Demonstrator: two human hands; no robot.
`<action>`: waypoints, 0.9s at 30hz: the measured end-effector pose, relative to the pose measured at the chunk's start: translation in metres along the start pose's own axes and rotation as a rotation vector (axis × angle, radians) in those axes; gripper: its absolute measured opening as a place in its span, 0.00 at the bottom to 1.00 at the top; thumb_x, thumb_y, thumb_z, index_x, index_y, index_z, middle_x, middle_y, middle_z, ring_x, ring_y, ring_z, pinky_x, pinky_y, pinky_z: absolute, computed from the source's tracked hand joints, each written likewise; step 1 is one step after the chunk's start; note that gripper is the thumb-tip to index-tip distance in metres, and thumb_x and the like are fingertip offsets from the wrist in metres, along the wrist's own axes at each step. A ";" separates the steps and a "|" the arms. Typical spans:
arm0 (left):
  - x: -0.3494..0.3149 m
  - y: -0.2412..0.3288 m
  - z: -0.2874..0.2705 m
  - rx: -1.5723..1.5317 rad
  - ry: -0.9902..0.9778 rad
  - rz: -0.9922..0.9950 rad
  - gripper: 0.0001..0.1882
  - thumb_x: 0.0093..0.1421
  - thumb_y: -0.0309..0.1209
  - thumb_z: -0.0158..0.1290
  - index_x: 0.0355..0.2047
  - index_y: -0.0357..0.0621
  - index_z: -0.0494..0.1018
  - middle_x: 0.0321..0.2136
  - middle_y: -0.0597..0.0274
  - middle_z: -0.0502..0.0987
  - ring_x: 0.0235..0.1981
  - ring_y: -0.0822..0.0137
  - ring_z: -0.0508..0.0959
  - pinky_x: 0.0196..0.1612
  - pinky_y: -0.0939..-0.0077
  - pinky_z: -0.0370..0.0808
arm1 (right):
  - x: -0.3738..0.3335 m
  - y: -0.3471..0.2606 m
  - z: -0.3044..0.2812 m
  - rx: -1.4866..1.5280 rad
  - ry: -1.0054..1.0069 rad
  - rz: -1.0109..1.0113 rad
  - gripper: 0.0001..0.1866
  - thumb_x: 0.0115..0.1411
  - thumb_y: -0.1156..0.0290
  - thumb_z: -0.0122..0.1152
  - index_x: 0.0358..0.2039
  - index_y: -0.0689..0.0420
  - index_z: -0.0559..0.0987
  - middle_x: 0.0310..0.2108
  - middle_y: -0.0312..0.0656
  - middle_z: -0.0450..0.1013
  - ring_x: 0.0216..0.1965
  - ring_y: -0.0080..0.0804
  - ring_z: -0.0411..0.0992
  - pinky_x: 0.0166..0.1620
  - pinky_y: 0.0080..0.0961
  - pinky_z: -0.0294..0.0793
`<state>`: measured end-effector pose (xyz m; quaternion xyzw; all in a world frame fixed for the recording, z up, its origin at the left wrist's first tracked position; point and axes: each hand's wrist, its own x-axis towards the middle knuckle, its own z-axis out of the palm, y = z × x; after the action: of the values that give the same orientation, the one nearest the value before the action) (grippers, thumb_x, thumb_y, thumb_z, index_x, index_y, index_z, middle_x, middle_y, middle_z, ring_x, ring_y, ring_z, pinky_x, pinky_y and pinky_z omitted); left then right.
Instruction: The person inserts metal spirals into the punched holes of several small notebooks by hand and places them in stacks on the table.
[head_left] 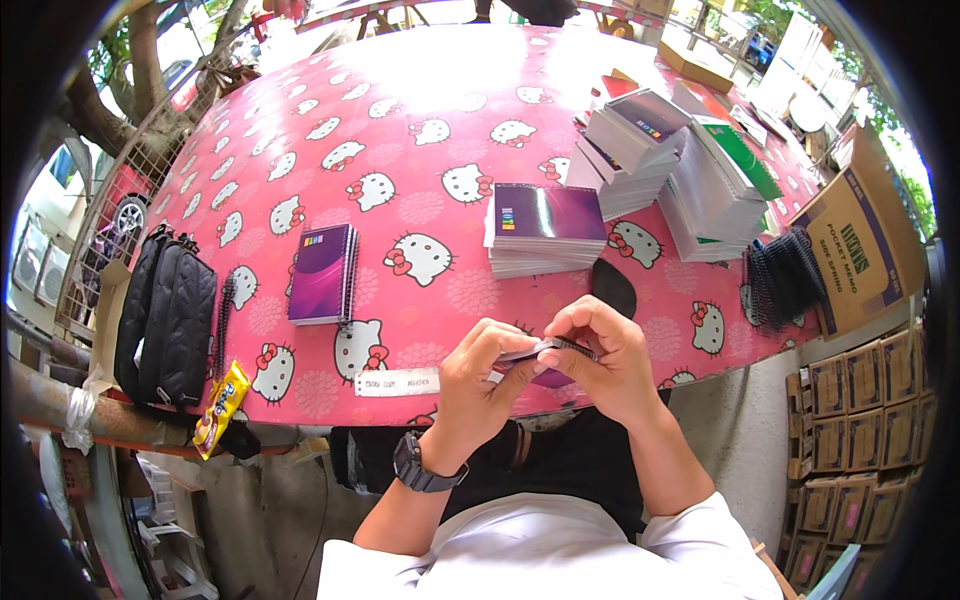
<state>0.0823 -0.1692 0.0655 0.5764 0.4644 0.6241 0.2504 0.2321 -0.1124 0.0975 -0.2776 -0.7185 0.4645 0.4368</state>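
Near the table's front edge, both hands hold a small spiral notebook, edge-up, with purple showing below and dark coil at its top right. My left hand, watch on its wrist, pinches one end. The fingers and thumb of my right hand are closed on the other end, by the coil. My fingers hide most of it. Just beyond lies a stack of purple-covered memo pads. To the left sits a neat pile of coil-bound purple notebooks. A white labelled strip lies beside my left hand.
Tall stacks of loose pads stand far right, near a bundle of black coils and an open cardboard box. A black bag and a yellow snack packet sit on the left edge. Small boxes are stacked below right.
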 end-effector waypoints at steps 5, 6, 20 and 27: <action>-0.003 -0.001 -0.009 0.003 -0.038 0.005 0.09 0.53 0.22 0.62 0.32 0.38 0.72 0.30 0.61 0.75 0.31 0.73 0.77 0.33 0.80 0.75 | 0.005 -0.012 -0.002 -0.270 -0.057 -0.095 0.13 0.49 0.68 0.71 0.29 0.61 0.76 0.27 0.38 0.70 0.28 0.26 0.72 0.31 0.22 0.73; -0.004 -0.001 -0.010 -0.024 -0.052 -0.032 0.10 0.53 0.22 0.63 0.32 0.38 0.71 0.31 0.61 0.74 0.32 0.76 0.76 0.34 0.82 0.75 | 0.005 -0.015 -0.001 -0.295 -0.064 -0.099 0.11 0.51 0.69 0.69 0.29 0.61 0.76 0.28 0.39 0.72 0.28 0.29 0.72 0.31 0.24 0.73; 0.008 0.005 -0.045 0.090 -0.092 -0.096 0.09 0.52 0.22 0.62 0.32 0.38 0.73 0.29 0.63 0.78 0.30 0.75 0.78 0.34 0.81 0.75 | 0.027 0.004 0.017 -0.327 -0.272 -0.441 0.08 0.54 0.79 0.59 0.36 0.62 0.74 0.32 0.44 0.72 0.33 0.43 0.70 0.35 0.34 0.71; 0.017 -0.015 -0.118 0.013 0.500 -0.052 0.15 0.59 0.26 0.58 0.45 0.44 0.68 0.36 0.66 0.73 0.30 0.79 0.72 0.31 0.86 0.70 | 0.034 -0.006 -0.003 -0.314 -0.243 -0.250 0.33 0.53 0.60 0.66 0.56 0.59 0.67 0.52 0.48 0.67 0.51 0.44 0.66 0.54 0.36 0.66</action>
<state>-0.0364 -0.1826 0.0723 0.3934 0.5308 0.7375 0.1399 0.2190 -0.0866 0.1157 -0.1930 -0.8582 0.3193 0.3525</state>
